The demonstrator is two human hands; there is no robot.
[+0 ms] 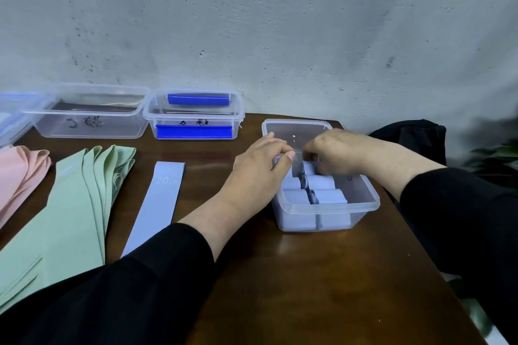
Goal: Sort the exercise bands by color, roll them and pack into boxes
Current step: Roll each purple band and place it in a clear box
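A clear plastic box [364,206] on the right of the table holds several rolled pale blue bands [326,195]. My left hand [258,168] reaches over the box's left rim, thumb and fingers pinching a rolled blue band at the far left of the box. My right hand [339,152] is over the box's far half, fingers curled down onto a rolled band there; its fingertips are hidden. One flat pale blue band [157,204] marked 20 LB lies left of the box. Green bands [75,199] and pink bands [19,173] lie further left.
Two more clear boxes stand by the wall: an empty one [89,123] and one with blue clips [193,120]. A blue-edged lid [14,117] is at the far left. Black cloth [414,134] lies behind the right box. The table edge [437,260] runs diagonally on the right.
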